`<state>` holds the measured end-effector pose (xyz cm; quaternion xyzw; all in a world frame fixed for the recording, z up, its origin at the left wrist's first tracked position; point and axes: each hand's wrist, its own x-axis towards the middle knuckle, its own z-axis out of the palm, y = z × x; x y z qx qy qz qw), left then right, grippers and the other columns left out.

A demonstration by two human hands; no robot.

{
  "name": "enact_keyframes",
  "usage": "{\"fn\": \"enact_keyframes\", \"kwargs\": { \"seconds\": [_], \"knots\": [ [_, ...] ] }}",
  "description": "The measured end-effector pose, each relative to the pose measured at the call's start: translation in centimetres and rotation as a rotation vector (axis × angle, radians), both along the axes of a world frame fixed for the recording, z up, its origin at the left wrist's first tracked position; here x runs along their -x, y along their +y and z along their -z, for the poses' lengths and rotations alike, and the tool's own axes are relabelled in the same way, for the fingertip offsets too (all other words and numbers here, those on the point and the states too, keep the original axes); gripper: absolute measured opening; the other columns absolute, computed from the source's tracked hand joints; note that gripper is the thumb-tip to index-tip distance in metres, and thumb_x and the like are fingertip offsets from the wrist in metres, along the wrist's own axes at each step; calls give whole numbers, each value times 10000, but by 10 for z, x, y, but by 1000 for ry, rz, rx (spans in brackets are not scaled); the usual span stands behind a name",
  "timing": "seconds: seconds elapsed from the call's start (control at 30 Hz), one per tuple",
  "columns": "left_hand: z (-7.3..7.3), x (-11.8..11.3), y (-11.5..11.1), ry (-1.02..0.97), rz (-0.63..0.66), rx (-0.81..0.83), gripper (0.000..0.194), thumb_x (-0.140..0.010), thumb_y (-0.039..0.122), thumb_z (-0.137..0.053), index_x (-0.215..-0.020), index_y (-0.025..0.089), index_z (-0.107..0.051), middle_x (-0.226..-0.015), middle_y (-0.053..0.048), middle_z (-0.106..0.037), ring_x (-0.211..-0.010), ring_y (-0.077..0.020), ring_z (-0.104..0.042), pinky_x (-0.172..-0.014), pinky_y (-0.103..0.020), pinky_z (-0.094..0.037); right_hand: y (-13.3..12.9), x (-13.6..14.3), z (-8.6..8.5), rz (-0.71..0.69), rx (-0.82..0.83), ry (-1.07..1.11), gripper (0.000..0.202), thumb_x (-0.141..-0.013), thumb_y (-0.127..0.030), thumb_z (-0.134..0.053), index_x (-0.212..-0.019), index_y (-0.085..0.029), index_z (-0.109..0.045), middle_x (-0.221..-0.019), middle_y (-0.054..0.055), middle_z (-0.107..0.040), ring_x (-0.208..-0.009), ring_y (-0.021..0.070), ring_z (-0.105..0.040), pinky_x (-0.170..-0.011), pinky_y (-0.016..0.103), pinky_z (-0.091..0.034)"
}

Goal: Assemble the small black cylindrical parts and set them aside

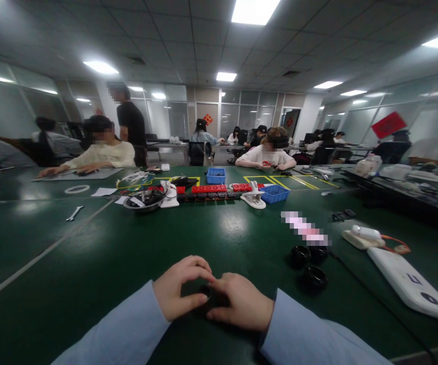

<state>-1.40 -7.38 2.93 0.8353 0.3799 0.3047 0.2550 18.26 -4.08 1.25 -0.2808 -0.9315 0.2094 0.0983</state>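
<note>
My left hand (183, 286) and my right hand (238, 301) meet just above the green table, their fingertips touching. Between them sits a small black round part (206, 292), mostly covered by the fingers. The left thumb lies against its near side, with the left fingers arching over the top. My right fingers and thumb curl round its right side. To the right of my hands stand black ring-shaped parts (315, 277) in a small group.
A white slab-like device (412, 284) and a black cable lie at right. Ahead are a metal bowl (145, 203), red power strips (208, 188), white clip-like stands (254, 197) and blue baskets (274, 193). A wrench (75, 213) lies left. Several people sit beyond.
</note>
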Motion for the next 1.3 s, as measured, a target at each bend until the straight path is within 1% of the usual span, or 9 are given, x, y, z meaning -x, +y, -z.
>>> {"fn": "enact_keyframes", "kwargs": {
  "seconds": [0.1,0.23,0.37,0.5,0.8,0.97,1.1,1.2,1.3],
  "knots": [
    [1,6,2,35,76,68,294,-717,275,-554,-997,233,-630,-1014,-50,-558,-957,-220,-531,-846,-350,-416,2,-1,1,-62,-11,5,310,-714,-404,-657,-929,-190,-598,-728,-13,-593,-677,152,-524,-608,233,-346],
    [5,9,5,78,147,157,340,-711,278,-566,-1046,272,-624,-996,-33,-580,-913,-208,-557,-816,-333,-433,2,-1,3,-66,-34,-22,305,-735,-436,-631,-906,-185,-612,-733,0,-605,-689,157,-521,-624,247,-343],
    [6,10,6,135,117,145,310,-711,263,-597,-1020,258,-624,-913,-18,-574,-841,-186,-560,-760,-307,-437,1,0,3,-55,-46,-27,319,-734,-458,-630,-897,-184,-614,-715,-6,-601,-673,153,-520,-603,242,-336],
    [7,6,5,236,-13,100,239,-666,276,-674,-879,196,-597,-812,7,-518,-759,-164,-528,-664,-264,-417,0,1,5,-37,-75,-22,348,-731,-473,-626,-914,-178,-609,-735,8,-607,-675,157,-524,-577,240,-327],
    [6,-17,-6,415,-387,1,325,-590,344,-717,-728,188,-468,-789,7,-493,-746,-192,-507,-636,-296,-402,-9,9,6,141,-131,-95,362,-738,-502,-580,-865,-163,-589,-765,43,-597,-690,184,-559,-559,245,-343],
    [2,-29,-11,508,-555,-127,366,-616,482,-681,-659,185,-473,-716,-8,-486,-699,-219,-504,-625,-332,-390,-9,10,9,170,-142,-82,313,-738,-467,-579,-827,-167,-573,-752,36,-604,-694,193,-574,-568,245,-361],
    [11,-25,-8,433,-514,-179,420,-612,562,-646,-723,178,-515,-787,-37,-522,-740,-239,-508,-669,-366,-407,-5,7,10,127,-149,-56,276,-735,-433,-586,-823,-172,-584,-718,30,-595,-655,175,-550,-543,240,-335],
    [16,-16,-5,233,-369,-150,415,-672,542,-595,-876,183,-549,-934,-69,-528,-856,-257,-515,-748,-386,-423,-2,3,7,73,-117,-35,307,-733,-440,-605,-884,-174,-594,-727,26,-589,-640,157,-524,-542,238,-323],
    [13,-6,-1,89,-178,-64,373,-708,483,-579,-947,196,-575,-969,-61,-525,-897,-237,-524,-785,-369,-433,0,-1,2,12,-59,-25,329,-722,-413,-641,-941,-172,-596,-748,19,-594,-664,148,-517,-563,230,-326]
  ]
}}
